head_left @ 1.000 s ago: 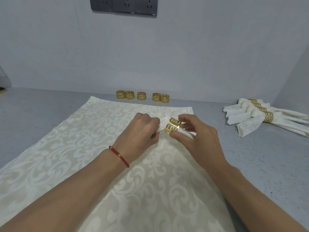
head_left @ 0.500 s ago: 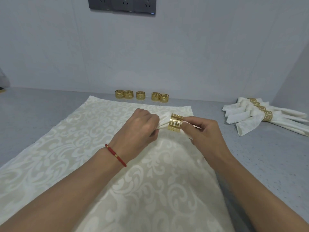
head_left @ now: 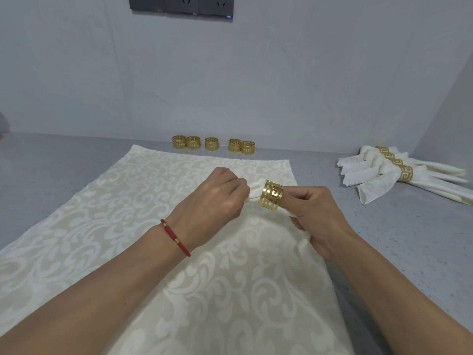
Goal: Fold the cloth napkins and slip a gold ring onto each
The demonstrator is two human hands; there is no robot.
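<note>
Head view: two bare hands work above a patterned cloth (head_left: 143,226) spread on a grey counter (head_left: 409,252).
Landmark: the cloth; every place below is given from it.
Napkin (head_left: 253,192): cream, rolled narrow, held over the far right part of the cloth, between the two hands.
Ring (head_left: 271,197): gold, with cut-out key pattern, threaded round the napkin; cloth comes out of it on both sides.
Left hand (head_left: 217,201): fingers curled, pinching the napkin end just left of the ring; the fingertips are hidden behind the knuckles.
Right hand (head_left: 317,213): fingers curled round the napkin on the right of the ring, thumb and forefinger touching the ring's edge; more napkin trails under the palm.
Bracelet (head_left: 175,237): red cord with small gold beads, on the left wrist.
Spare rings (head_left: 213,144): five gold ones in a row on the counter, just beyond the cloth's far edge, near the wall (head_left: 256,85).
Finished napkins (head_left: 399,172): a pile lying well to the right of the cloth, each ringed in gold.
Sockets (head_left: 181,5): dark panel on the wall, high above the cloth's far edge.
</note>
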